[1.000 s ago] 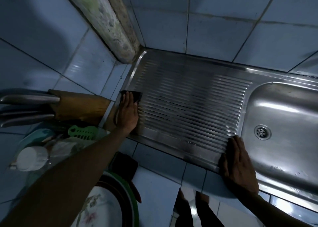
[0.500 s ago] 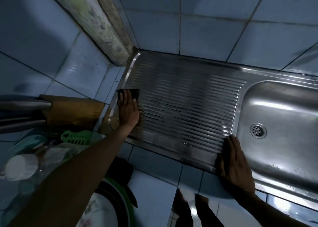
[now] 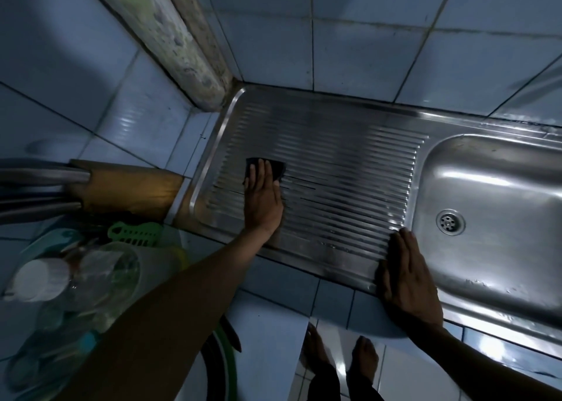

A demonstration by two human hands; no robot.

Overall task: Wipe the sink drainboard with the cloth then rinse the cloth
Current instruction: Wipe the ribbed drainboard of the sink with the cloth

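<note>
The tiled wall (image 3: 365, 51) runs behind and left of the work area, meeting at a stained corner post (image 3: 182, 41). Below it the tiled tabletop (image 3: 304, 279) carries a stainless sink unit. Its ribbed drainboard (image 3: 334, 172) takes up the left part; the basin (image 3: 492, 212) with its round drain (image 3: 450, 221) lies to the right.

Your left hand (image 3: 263, 200) lies flat on the left part of the drainboard, fingers (image 3: 258, 175) straight and close together, pressing down on the cloth (image 3: 279, 168). The cloth is small and dark, mostly covered by your fingers, with its edges showing beyond the fingertips and at the right of them. It sits on the ribs, well inside the left rim.

Your right hand (image 3: 410, 279) rests palm-down on the front edge of the sink unit, at the boundary between drainboard and basin. Its fingers are straight and held together, holding nothing.

Left of the sink, on the tabletop, stands a wooden knife block (image 3: 127, 187) with metal handles (image 3: 42, 175) pointing left. In front of it is a green plastic item (image 3: 137, 233), then a cluster of clear containers (image 3: 100, 267) and a white cap (image 3: 39, 279); detail there is too dim to resolve. Your bare feet (image 3: 334, 358) show on the floor below.
</note>
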